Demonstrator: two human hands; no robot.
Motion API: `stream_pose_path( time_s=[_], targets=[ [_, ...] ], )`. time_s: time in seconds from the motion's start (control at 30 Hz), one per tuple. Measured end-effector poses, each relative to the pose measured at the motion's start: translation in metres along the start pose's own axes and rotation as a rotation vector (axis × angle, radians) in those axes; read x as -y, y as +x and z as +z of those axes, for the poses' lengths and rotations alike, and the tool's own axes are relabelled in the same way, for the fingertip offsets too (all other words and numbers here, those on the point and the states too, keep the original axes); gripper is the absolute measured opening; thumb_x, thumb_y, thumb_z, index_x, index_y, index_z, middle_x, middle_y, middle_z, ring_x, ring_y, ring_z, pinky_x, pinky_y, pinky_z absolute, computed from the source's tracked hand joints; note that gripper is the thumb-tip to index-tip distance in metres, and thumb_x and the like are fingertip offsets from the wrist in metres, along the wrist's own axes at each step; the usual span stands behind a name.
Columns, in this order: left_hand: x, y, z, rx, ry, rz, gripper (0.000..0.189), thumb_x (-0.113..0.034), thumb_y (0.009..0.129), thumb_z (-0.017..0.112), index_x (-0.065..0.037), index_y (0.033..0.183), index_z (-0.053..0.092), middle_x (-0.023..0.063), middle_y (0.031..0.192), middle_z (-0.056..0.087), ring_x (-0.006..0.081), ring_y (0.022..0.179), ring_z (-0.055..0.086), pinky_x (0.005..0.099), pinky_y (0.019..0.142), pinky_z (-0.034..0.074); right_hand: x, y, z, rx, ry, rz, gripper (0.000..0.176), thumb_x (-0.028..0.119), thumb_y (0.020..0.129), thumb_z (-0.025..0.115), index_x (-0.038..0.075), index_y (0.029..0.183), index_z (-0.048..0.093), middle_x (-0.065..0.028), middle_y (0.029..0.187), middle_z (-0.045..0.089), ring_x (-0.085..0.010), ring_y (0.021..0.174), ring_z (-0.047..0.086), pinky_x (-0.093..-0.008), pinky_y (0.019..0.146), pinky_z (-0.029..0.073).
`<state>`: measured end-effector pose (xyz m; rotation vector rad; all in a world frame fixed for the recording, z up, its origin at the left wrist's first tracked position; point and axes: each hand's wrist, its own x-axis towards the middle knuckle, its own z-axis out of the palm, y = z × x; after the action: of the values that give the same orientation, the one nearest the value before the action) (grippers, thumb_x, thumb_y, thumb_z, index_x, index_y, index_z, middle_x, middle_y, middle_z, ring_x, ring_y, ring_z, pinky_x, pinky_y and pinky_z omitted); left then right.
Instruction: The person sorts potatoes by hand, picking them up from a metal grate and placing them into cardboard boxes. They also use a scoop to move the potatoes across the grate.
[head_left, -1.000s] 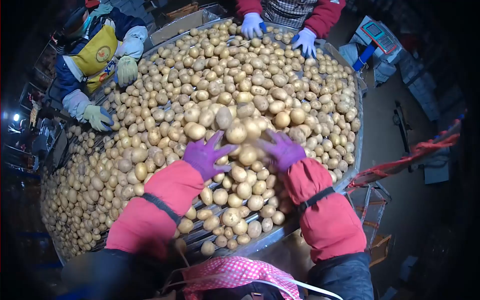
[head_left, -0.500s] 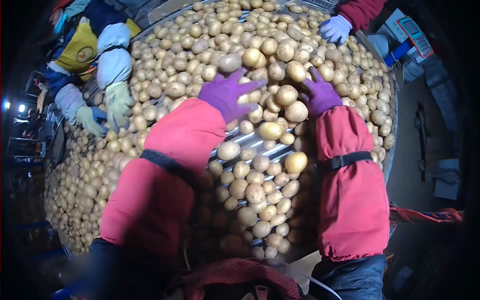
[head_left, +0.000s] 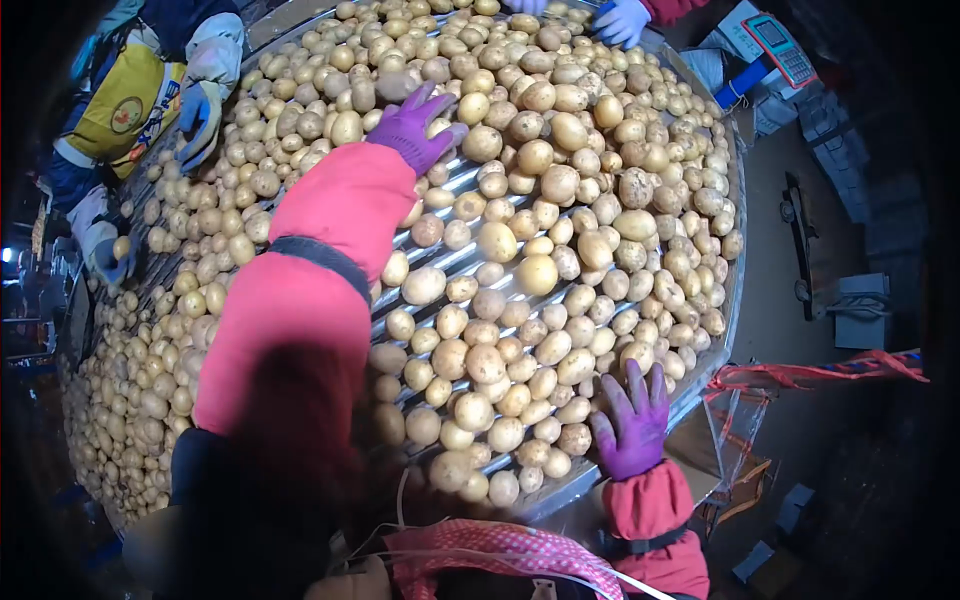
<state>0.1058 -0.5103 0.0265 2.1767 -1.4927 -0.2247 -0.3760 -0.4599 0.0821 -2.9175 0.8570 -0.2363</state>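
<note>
A broad heap of potatoes (head_left: 483, 362) covers a table with metal rollers (head_left: 462, 262), whose bars show between them. My left hand (head_left: 413, 128), in a purple glove, reaches to the far left part of the heap. Its fingers are spread over potatoes and touch them, without a grip that I can see. Close to me, my right hand (head_left: 633, 422) lies at the table's near right edge, its purple-gloved fingers stretched apart beside the potatoes. Nothing is held in it. Red sleeve covers with dark bands wrap both my forearms.
At the left stands a person in a yellow apron (head_left: 125, 110), with gloved hands by the potatoes. Another person's lilac gloves (head_left: 622, 22) are at the far edge. To the right are a handheld device with a keypad (head_left: 782, 50), a white box (head_left: 862, 310) and red strapping (head_left: 800, 375).
My right hand has left the heap's middle and come back to the near right edge. My left hand has shifted farther away and left. The left co-worker's hands have moved apart.
</note>
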Motion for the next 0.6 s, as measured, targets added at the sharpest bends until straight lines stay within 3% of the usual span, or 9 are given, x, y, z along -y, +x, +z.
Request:
stream_pose_path(
  time_s=[0.03,0.13,0.2,0.27,0.33,0.4,0.5,0.53,0.6],
  targets=[
    [0.008,-0.006,0.0,-0.026,-0.128,0.056,0.057,-0.041,0.093,0.06,-0.016,0.143,0.049,0.0125,0.154,0.037,0.0329,0.133,0.048,0.0459,0.111,0.038,-0.001,0.0,0.003,-0.023,0.086,0.035,0.042,0.023,0.082,0.061,0.002,0.118,0.06,-0.0263,0.128,0.054,-0.0515,0.113,0.051,-0.0581,0.098,0.041],
    [-0.034,-0.068,-0.056,-0.01,-0.405,-0.069,0.051,-0.031,0.094,0.063,-0.012,0.14,0.052,0.0169,0.151,0.04,0.0291,0.133,0.047,0.0431,0.113,0.036,-0.007,-0.011,0.019,-0.135,0.171,0.114,0.045,0.019,0.079,0.061,0.003,0.121,0.062,-0.0265,0.133,0.053,-0.0535,0.121,0.047,-0.0595,0.102,0.038],
    [-0.033,-0.115,-0.06,-0.004,-0.479,-0.078,0.063,-0.042,0.085,0.067,-0.019,0.141,0.051,0.0119,0.15,0.042,0.038,0.135,0.042,0.0463,0.112,0.036,-0.007,-0.011,0.015,-0.112,0.163,0.126,0.046,0.018,0.078,0.062,0.004,0.121,0.062,-0.0251,0.134,0.053,-0.0534,0.122,0.047,-0.059,0.103,0.038],
    [-0.04,-0.173,-0.062,0.032,0.149,0.08,0.059,-0.038,0.085,0.071,-0.015,0.137,0.055,0.014,0.15,0.043,0.0383,0.143,0.03,0.0486,0.118,0.025,-0.009,-0.013,0.019,-0.14,0.175,0.129,0.046,0.018,0.077,0.062,0.005,0.121,0.063,-0.0241,0.135,0.053,-0.0527,0.123,0.047,-0.0587,0.104,0.038],
    [-0.048,-0.232,-0.063,0.113,0.402,0.267,0.064,-0.042,0.08,0.073,-0.02,0.138,0.055,0.0108,0.15,0.043,0.0409,0.144,0.028,0.0535,0.118,0.021,-0.01,-0.014,0.025,-0.161,0.183,0.123,0.047,0.017,0.076,0.062,0.005,0.121,0.063,-0.0238,0.136,0.053,-0.0519,0.123,0.047,-0.0586,0.104,0.038],
    [-0.087,-0.269,-0.096,0.373,0.409,0.156,0.064,-0.042,0.079,0.073,-0.024,0.138,0.056,0.0084,0.151,0.042,0.0394,0.144,0.028,0.0553,0.118,0.021,-0.011,-0.016,0.027,-0.179,0.173,0.126,0.047,0.016,0.076,0.061,0.005,0.122,0.062,-0.0241,0.136,0.052,-0.051,0.123,0.047,-0.0584,0.105,0.038],
    [-0.083,-0.334,-0.11,0.406,0.117,0.06,0.064,-0.042,0.079,0.071,-0.022,0.138,0.056,0.0104,0.15,0.044,0.0394,0.144,0.03,0.0557,0.117,0.022,-0.008,-0.008,0.021,-0.288,0.152,0.003,0.039,0.013,0.076,0.062,0.004,0.114,0.066,-0.0256,0.126,0.059,-0.0509,0.113,0.054,-0.0558,0.097,0.045],
    [-0.083,-0.352,-0.121,0.318,0.171,0.023,0.062,-0.042,0.081,0.07,-0.022,0.138,0.056,0.0109,0.149,0.044,0.0389,0.143,0.031,0.0559,0.116,0.023,-0.011,-0.005,0.021,-0.332,0.148,-0.048,0.038,0.013,0.076,0.063,0.004,0.113,0.067,-0.0257,0.123,0.061,-0.0507,0.11,0.056,-0.0549,0.094,0.047],
    [-0.078,-0.38,-0.141,0.139,0.269,-0.048,0.059,-0.042,0.083,0.067,-0.02,0.137,0.056,0.012,0.148,0.046,0.0379,0.141,0.034,0.0563,0.116,0.024,-0.011,0.03,0.021,-0.432,0.252,-0.108,0.034,0.015,0.076,0.064,0.006,0.109,0.068,-0.02,0.114,0.066,-0.039,0.097,0.063,-0.0512,0.084,0.05]
  ],
)
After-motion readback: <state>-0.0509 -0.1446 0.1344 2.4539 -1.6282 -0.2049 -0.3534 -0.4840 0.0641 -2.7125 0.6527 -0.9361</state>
